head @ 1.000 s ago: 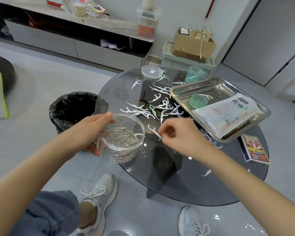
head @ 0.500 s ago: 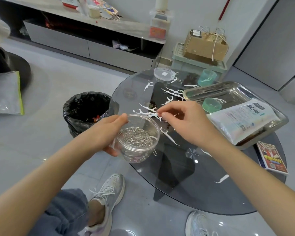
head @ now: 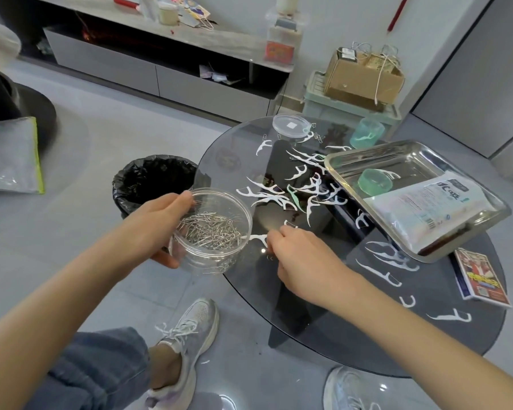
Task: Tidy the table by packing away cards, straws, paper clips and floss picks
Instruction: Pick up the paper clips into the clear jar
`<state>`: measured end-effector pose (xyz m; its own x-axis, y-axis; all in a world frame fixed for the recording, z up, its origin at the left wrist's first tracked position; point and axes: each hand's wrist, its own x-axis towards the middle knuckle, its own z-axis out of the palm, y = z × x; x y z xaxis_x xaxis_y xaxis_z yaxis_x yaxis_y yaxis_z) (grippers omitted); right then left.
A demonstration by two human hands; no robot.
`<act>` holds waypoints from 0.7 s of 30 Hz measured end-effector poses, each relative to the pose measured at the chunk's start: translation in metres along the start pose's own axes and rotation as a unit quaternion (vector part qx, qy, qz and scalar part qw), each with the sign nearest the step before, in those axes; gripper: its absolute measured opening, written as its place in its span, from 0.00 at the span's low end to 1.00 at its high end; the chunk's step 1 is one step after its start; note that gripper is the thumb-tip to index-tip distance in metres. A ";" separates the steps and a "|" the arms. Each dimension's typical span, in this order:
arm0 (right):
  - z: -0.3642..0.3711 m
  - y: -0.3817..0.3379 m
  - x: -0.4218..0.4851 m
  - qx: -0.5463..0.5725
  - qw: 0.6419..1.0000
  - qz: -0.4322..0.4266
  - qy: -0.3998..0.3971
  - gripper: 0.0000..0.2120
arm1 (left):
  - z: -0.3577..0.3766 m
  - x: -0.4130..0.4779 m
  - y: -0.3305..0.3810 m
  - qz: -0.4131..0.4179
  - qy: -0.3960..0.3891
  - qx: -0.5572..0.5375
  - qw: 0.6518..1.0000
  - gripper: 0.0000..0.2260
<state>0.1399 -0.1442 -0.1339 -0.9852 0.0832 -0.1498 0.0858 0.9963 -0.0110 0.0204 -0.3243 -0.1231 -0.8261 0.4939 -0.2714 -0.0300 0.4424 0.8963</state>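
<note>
While the left hand (head: 157, 229) clasps the paper-clip tub (head: 202, 261) at centre, the right hand (head: 302, 261) curls its grip beside a floss pick (head: 256, 238) just right; whether it's pinching anything, can't tell.

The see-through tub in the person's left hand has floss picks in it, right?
No. In the head view, the see-through tub in the left hand has silver paper clips in it. The white floss picks lie on the glass table.
</note>
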 end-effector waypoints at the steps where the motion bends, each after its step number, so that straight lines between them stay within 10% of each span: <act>1: 0.000 0.001 0.001 -0.003 1.000 0.003 -0.002 0.08 | 0.000 -0.001 0.001 0.000 0.000 0.001 1.000 0.15; 17: -0.002 0.000 -0.005 -0.063 0.997 -0.045 0.000 0.10 | 0.006 0.001 0.008 -0.008 0.001 0.000 1.000 0.15; 21: 0.001 0.016 0.001 0.063 0.998 -0.001 0.023 0.04 | 0.009 0.002 0.009 -0.008 0.002 -0.006 1.000 0.15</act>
<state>0.1408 -0.1284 -0.1348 -0.9908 0.0853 -0.1049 0.0992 0.9858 -0.1352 0.0231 -0.3127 -0.1184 -0.8280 0.4831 -0.2847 -0.0506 0.4413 0.8959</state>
